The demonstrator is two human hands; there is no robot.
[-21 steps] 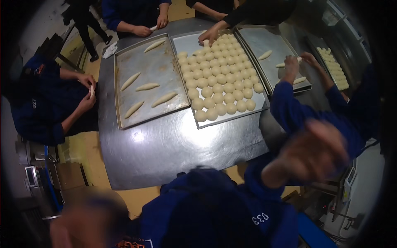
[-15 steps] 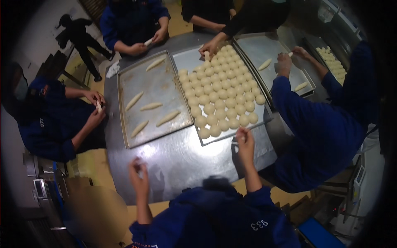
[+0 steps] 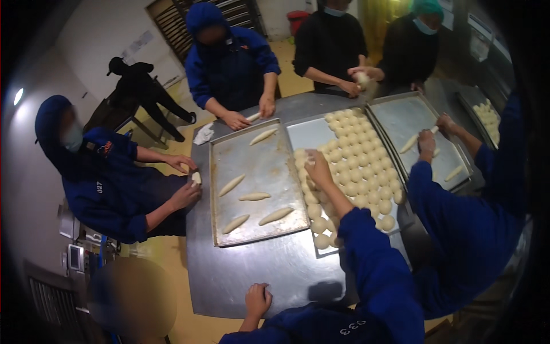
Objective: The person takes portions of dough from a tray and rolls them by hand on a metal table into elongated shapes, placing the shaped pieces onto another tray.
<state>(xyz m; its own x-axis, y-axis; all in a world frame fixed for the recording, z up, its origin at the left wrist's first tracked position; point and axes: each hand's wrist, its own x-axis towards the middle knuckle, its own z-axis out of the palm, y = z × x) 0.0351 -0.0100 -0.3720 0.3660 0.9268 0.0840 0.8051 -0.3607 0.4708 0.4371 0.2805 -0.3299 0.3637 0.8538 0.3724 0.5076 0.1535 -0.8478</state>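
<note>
My right hand point(image 3: 317, 166) reaches over the white tray point(image 3: 303, 129) of round dough balls point(image 3: 352, 169), its fingers closed around what looks like a dough ball at the left side of the rows. My left hand point(image 3: 258, 298) is low on the steel table point(image 3: 223, 275), near its front edge, fingers curled; whatever may be inside is hidden. Just left of the balls lies a metal tray point(image 3: 228, 146) with several long, tapered dough pieces point(image 3: 264, 196).
Co-workers surround the table, several with dough in hand point(image 3: 196, 178). A tray point(image 3: 401, 106) of long pieces and another dough tray point(image 3: 487, 120) are at the right. A white cloth point(image 3: 204, 133) lies at the back left corner. A person in black point(image 3: 143, 92) bends at the back left.
The view has tilted up toward the co-workers. My right hand has reached forward onto the dough balls, and my left hand is lower on the table. The co-worker's arm above the balls has pulled back.
</note>
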